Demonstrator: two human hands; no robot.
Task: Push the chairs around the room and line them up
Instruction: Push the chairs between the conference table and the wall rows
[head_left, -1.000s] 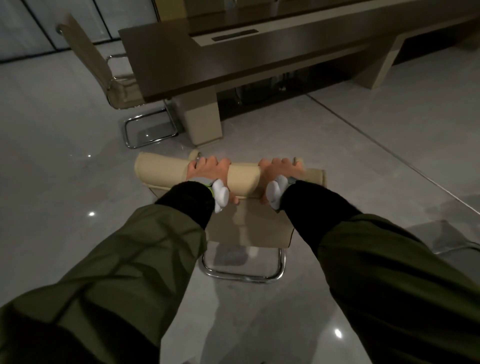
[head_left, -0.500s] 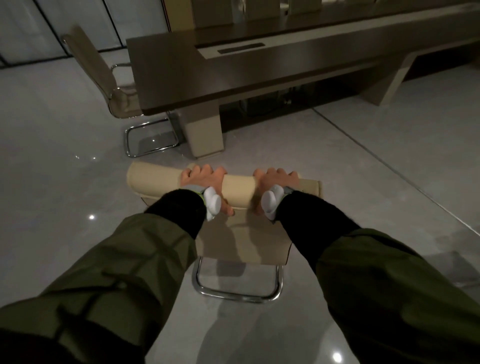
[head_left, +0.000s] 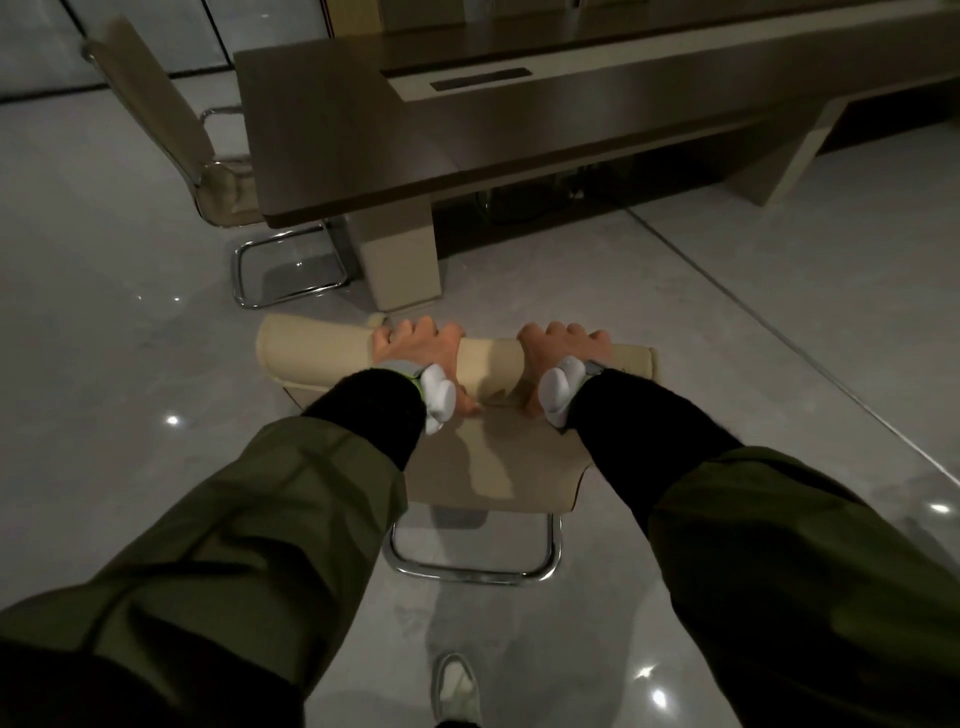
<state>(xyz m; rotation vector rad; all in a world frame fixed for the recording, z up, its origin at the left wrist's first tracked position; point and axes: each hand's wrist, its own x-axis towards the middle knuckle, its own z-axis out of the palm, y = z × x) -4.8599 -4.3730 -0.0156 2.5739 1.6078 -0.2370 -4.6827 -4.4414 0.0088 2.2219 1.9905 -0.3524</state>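
Note:
A beige chair (head_left: 317, 351) with a chrome sled base stands right in front of me, its back toward me. My left hand (head_left: 415, 348) grips the rolled top edge of the backrest left of centre. My right hand (head_left: 558, 348) grips the same edge right of centre. Both hands have fingers curled over the far side and thumbs on the near side. A second beige chair (head_left: 156, 109) stands at the left end of the long table, its seat tucked under the tabletop.
A long dark-topped table (head_left: 337, 130) with beige block legs (head_left: 400, 260) spans the far side, its near leg just beyond the held chair. Glossy grey tiled floor (head_left: 753, 291) stretches left and right. One shoe (head_left: 456, 686) of mine shows at the bottom.
The held chair and I have moved forward toward the table; the table leg and the second chair now lie closer. My grip is unchanged.

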